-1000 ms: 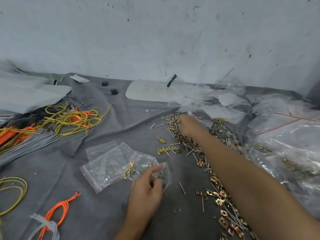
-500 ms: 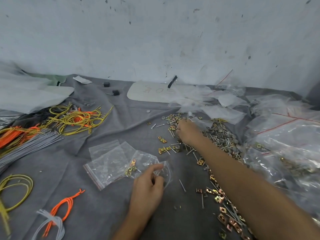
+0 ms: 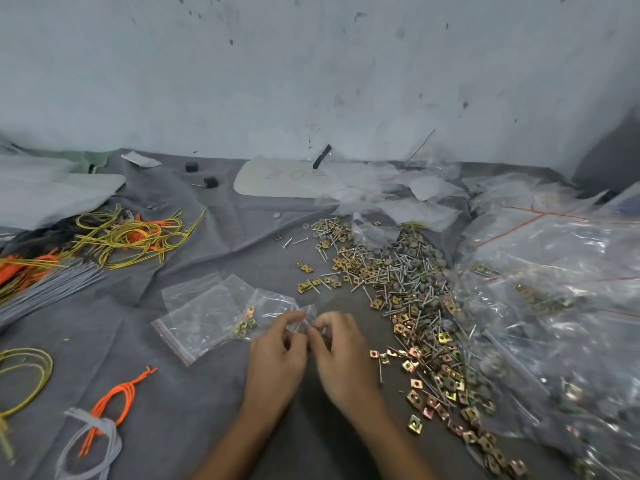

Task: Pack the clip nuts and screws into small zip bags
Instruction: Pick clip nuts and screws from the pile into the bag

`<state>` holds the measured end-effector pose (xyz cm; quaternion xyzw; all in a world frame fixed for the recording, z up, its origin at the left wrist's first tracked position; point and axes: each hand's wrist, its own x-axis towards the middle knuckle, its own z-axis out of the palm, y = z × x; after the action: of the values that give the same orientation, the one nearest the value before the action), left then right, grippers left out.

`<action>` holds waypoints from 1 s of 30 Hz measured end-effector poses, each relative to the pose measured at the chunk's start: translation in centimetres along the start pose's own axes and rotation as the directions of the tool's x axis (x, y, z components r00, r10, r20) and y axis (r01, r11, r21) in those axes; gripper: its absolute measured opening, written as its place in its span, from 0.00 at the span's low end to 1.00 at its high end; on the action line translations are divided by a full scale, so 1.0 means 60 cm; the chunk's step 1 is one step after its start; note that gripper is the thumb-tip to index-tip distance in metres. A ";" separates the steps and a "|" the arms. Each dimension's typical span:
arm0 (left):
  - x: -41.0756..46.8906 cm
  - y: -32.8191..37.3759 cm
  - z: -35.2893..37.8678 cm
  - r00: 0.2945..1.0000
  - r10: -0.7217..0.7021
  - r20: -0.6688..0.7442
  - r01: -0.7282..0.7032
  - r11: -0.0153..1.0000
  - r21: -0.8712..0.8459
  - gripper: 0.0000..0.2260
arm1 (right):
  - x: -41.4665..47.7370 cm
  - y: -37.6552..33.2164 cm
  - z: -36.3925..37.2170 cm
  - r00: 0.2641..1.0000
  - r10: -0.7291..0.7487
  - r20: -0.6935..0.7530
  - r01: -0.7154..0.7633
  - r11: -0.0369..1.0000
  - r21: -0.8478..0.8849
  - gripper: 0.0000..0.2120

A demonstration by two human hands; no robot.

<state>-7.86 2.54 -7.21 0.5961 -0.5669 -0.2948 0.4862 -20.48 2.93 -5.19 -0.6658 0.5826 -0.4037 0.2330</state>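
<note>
1. On my feed's far left, a yellow wire loop [image 3: 25,372], a grey cable bundle [image 3: 48,289] and an orange cord [image 3: 116,398] are lying on the grey cloth [image 3: 180,431]; a tangle of yellow wires [image 3: 131,237] is sitting further back.
2. Left of centre, empty zip bags [image 3: 197,317] are lying flat, overlapping one another.
3. The left hand [image 3: 277,362] is pinching the mouth of a small zip bag [image 3: 273,308] between thumb and fingers; the bag is resting on the cloth, touching the empty ones; a few clip nuts [image 3: 246,323] are sitting inside it.
4. The right hand [image 3: 343,355] is meeting that same bag mouth with fingertips bunched; I cannot tell through the blur whether it is gripping the bag, a part, or nothing.
5. Right of the hands, the pile of clip nuts and screws [image 3: 398,275] is spreading from the far side toward the near edge.
6. At the far right, large clear plastic bags [image 3: 554,306] are lying heaped against the pile.
</note>
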 end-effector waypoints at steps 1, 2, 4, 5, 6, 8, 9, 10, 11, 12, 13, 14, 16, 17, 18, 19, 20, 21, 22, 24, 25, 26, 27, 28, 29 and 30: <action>-0.001 0.001 0.000 1.000 0.005 -0.003 -0.005 1.000 0.000 0.18 | -0.003 0.003 0.005 0.999 -0.032 -0.004 0.032 0.998 -0.050 0.04; -0.002 0.002 0.000 1.000 0.013 -0.007 -0.013 1.000 -0.006 0.18 | -0.005 0.006 0.009 0.998 -0.068 -0.012 0.066 0.993 -0.099 0.04; -0.002 0.003 0.001 1.000 0.025 -0.010 -0.025 1.000 -0.011 0.18 | -0.009 0.010 0.013 0.991 -0.132 -0.023 0.127 0.979 -0.162 0.04; -0.002 0.002 0.001 1.000 0.026 -0.009 -0.026 1.000 -0.010 0.18 | -0.010 0.010 0.013 0.989 -0.148 -0.027 0.142 0.975 -0.169 0.06; -0.002 0.002 0.001 1.000 0.028 -0.010 -0.028 1.000 -0.006 0.18 | -0.011 0.010 0.013 0.987 -0.154 -0.032 0.147 0.975 -0.169 0.09; -0.002 0.000 0.001 0.999 0.031 -0.015 -0.031 0.999 0.009 0.18 | -0.012 0.009 0.012 0.986 -0.160 -0.048 0.151 0.976 -0.155 0.13; -0.002 0.000 0.000 0.999 0.030 -0.016 -0.030 0.999 0.011 0.18 | -0.013 0.010 0.011 0.985 -0.166 -0.053 0.157 0.977 -0.143 0.13; -0.002 0.000 0.000 1.000 0.027 -0.015 -0.026 1.000 0.008 0.18 | -0.014 0.010 0.011 0.983 -0.173 -0.054 0.165 0.978 -0.127 0.12; -0.002 0.000 0.000 1.000 0.020 -0.013 -0.020 1.000 0.003 0.17 | -0.016 0.009 0.010 0.982 -0.180 -0.051 0.174 0.979 -0.109 0.11; -0.002 0.000 0.000 1.000 0.011 -0.012 -0.011 1.000 0.001 0.18 | -0.017 0.008 0.010 0.981 -0.188 -0.044 0.183 0.979 -0.094 0.11; -0.002 0.000 0.000 1.000 0.001 -0.012 -0.001 1.000 -0.001 0.18 | -0.018 0.008 0.009 0.981 -0.192 -0.036 0.189 0.979 -0.078 0.11; -0.001 0.000 0.000 1.000 -0.006 -0.010 0.006 1.000 -0.003 0.18 | -0.018 0.007 0.008 0.981 -0.190 -0.028 0.188 0.980 -0.058 0.11; 0.000 -0.001 0.001 1.000 -0.009 -0.011 0.009 1.000 -0.005 0.17 | -0.019 0.006 0.007 0.986 -0.168 -0.016 0.168 0.986 -0.018 0.10; 0.000 -0.002 0.000 1.000 -0.008 -0.013 0.008 1.000 -0.004 0.17 | -0.019 0.005 0.007 0.988 -0.156 -0.015 0.156 0.988 -0.003 0.09; 0.000 -0.003 0.000 1.000 -0.008 -0.014 0.008 1.000 -0.006 0.18 | -0.019 0.004 0.007 0.988 -0.151 -0.025 0.151 0.989 0.007 0.07; 0.000 -0.004 0.001 1.000 -0.011 -0.012 0.011 1.000 -0.012 0.18 | -0.015 0.003 0.005 0.987 -0.155 -0.052 0.155 0.988 0.005 0.06; 0.000 -0.005 0.001 1.000 -0.012 -0.010 0.011 1.000 -0.021 0.18 | -0.005 0.005 0.002 0.983 -0.163 -0.090 0.162 0.987 -0.015 0.05; 0.000 -0.005 0.002 1.000 -0.009 -0.012 0.008 0.999 -0.031 0.18 | 0.011 0.008 -0.003 0.979 -0.166 -0.119 0.160 0.985 -0.059 0.04; 0.000 -0.005 0.003 1.000 -0.003 -0.020 0.003 0.999 -0.039 0.17 | 0.035 0.013 -0.010 0.979 -0.160 -0.125 0.144 0.982 -0.125 0.04; 0.001 -0.002 0.004 0.999 0.000 -0.034 -0.002 0.999 -0.037 0.16 | 0.092 0.026 -0.024 0.991 -0.114 -0.068 0.091 0.958 -0.273 0.04; 0.001 -0.001 0.004 0.999 -0.001 -0.035 0.000 0.999 -0.036 0.16 | 0.119 0.034 -0.029 0.996 -0.079 -0.036 0.063 0.943 -0.327 0.05; 0.000 0.000 0.004 0.999 -0.004 -0.035 0.002 0.999 -0.039 0.16 | 0.143 0.040 -0.032 0.999 -0.046 -0.011 0.039 0.928 -0.370 0.07; 0.000 0.000 0.004 0.999 -0.007 -0.036 0.005 0.999 -0.044 0.16 | 0.163 0.046 -0.031 1.000 -0.020 0.006 0.021 0.912 -0.411 0.08; 0.000 0.000 0.004 0.999 -0.012 -0.038 0.010 0.999 -0.050 0.16 | 0.179 0.052 -0.028 1.000 -0.001 0.020 0.010 0.893 -0.450 0.10; 0.001 0.000 0.005 0.999 -0.018 -0.037 0.016 0.998 -0.057 0.16 | 0.191 0.058 -0.023 1.000 0.014 0.028 0.001 0.875 -0.484 0.11; 0.002 0.000 0.005 0.999 -0.023 -0.035 0.020 0.998 -0.066 0.16 | 0.201 0.062 -0.020 0.999 0.026 0.028 -0.008 0.859 -0.512 0.12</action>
<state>-8.12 2.36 -7.27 0.5910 -0.5417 -0.3078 0.5124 -23.68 -9.27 -4.20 -0.7052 0.6708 -0.2211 0.0613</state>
